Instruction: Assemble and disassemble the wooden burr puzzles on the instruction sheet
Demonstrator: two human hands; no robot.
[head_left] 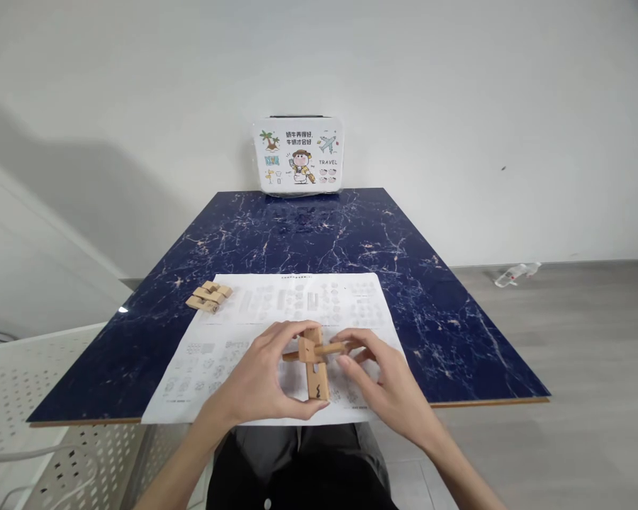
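A wooden interlocking puzzle (pixel 315 361) of crossed notched bars is held upright above a white instruction sheet (pixel 276 304). My left hand (pixel 263 379) is closed round its left side, thumb under the lower end of the upright bar. My right hand (pixel 383 375) pinches the right end of the horizontal bar with its fingertips. A small pile of loose wooden pieces (pixel 208 296) lies at the sheet's far left corner, apart from both hands.
The sheet lies on a dark blue marble-patterned table (pixel 441 312). A white illustrated box (pixel 298 155) stands at the table's far edge against the wall. A white perforated rack (pixel 26 397) is at the left. A clear plastic bottle (pixel 515 273) lies on the floor, right.
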